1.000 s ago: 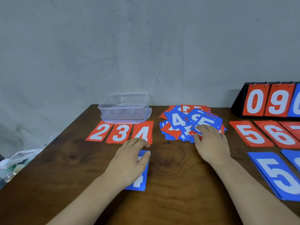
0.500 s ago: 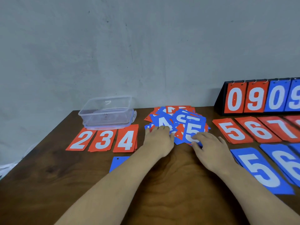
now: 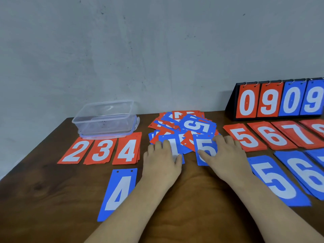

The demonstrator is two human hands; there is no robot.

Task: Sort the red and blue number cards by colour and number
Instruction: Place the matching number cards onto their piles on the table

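A mixed pile of red and blue number cards (image 3: 185, 127) lies at the table's middle back. My left hand (image 3: 162, 160) rests flat on a blue card (image 3: 173, 148) at the pile's near edge. My right hand (image 3: 226, 156) lies with straight fingers on a blue 5 card (image 3: 204, 146) beside it. Red stacks 2 (image 3: 75, 151), 3 (image 3: 102, 150) and 4 (image 3: 128, 149) sit at the left, with a lone blue 4 (image 3: 119, 192) below them. Red 5 (image 3: 245, 137), 6 (image 3: 273, 135), 7 (image 3: 298, 132) and blue 5 (image 3: 277, 181), 6 (image 3: 305, 172) lie at the right.
A clear plastic box (image 3: 105, 118) stands at the back left behind the red stacks. A black flip scoreboard (image 3: 280, 100) showing 0 9 0 9 stands at the back right. The dark wooden table (image 3: 43, 199) ends against a grey wall.
My left hand left the blue 4 on the table and moved to the pile. Both hands have slid one blue card each toward me out of the pile's near edge.
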